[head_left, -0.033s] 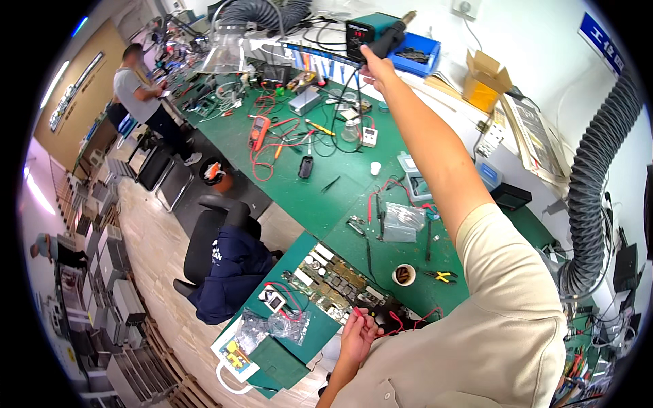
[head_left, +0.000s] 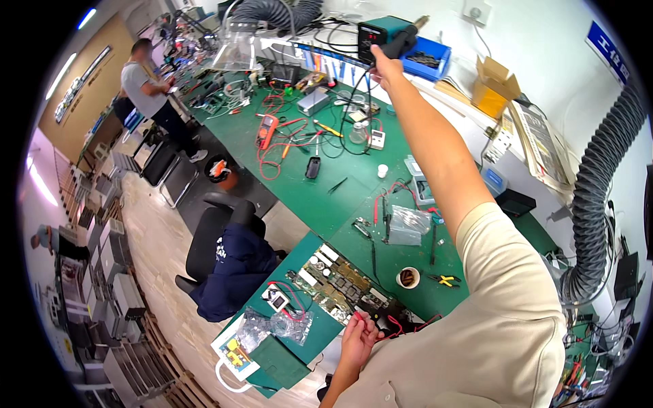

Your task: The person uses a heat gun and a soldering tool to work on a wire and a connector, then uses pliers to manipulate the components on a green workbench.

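My right hand (head_left: pixel 386 68) reaches far out over the bench and is closed around the black handle of a hot air gun (head_left: pixel 400 44), its metal nozzle pointing up and right. Right behind the gun is a teal and black hot air station (head_left: pixel 373 32) with a small red display. Close to my body, my left hand (head_left: pixel 359 334) pinches a red test lead (head_left: pixel 358 315) at the near edge of a brown circuit board (head_left: pixel 340 277). More red wire runs right from there, partly hidden by my shirt. A small white meter (head_left: pixel 275 298) with leads lies left of the board.
The green bench (head_left: pixel 306 211) carries an orange multimeter (head_left: pixel 266 131), tweezers (head_left: pixel 337 185), a paper cup (head_left: pixel 408 277), yellow-handled pliers (head_left: pixel 445 279) and a plastic bag (head_left: pixel 408 224). A blue tray (head_left: pixel 426 58) is beside the station. A chair with a dark jacket (head_left: pixel 235 268) stands left; a person (head_left: pixel 148 88) stands farther off.
The whole view has shifted slightly, so the bench sits a little farther right. Both hands keep their holds. The station's red display looks dimmer.
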`<state>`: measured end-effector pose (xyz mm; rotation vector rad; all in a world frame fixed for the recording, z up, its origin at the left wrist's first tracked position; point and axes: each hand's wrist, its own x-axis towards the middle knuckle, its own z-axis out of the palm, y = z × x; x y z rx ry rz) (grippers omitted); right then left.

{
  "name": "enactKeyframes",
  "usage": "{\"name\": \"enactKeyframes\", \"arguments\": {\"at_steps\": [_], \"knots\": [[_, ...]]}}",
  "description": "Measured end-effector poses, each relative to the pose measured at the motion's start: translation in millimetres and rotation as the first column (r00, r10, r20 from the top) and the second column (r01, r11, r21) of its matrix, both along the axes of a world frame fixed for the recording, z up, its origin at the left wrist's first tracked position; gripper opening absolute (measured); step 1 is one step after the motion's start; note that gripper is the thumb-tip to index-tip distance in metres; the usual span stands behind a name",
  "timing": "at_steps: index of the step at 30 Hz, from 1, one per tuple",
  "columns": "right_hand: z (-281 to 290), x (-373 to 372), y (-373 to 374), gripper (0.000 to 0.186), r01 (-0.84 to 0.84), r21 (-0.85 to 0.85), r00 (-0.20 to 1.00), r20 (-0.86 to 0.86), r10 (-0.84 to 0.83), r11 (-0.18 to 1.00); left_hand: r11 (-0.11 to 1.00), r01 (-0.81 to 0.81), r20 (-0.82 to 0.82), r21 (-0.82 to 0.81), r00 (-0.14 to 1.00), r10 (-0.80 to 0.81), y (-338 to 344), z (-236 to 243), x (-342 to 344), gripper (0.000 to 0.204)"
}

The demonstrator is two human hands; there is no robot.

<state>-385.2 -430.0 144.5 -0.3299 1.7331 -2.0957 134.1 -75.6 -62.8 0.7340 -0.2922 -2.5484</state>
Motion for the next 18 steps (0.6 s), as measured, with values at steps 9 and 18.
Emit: {"name": "enactKeyframes", "arguments": {"at_steps": [9, 18], "knots": [[44, -14, -5, 0.053, -0.106, -0.390, 0.926, -0.373, -0.052, 0.915, 0.997, -0.045, 0.014, -0.069, 0.999, 0.046, -3, 0, 7, 0.019], [67, 80, 183, 0.028, -0.309, -0.298, 0.893, -0.419, 0.167, 0.903, 0.932, -0.004, 0.120, -0.364, 0.991, 0.052, -51, 45, -10, 0.037]]}}
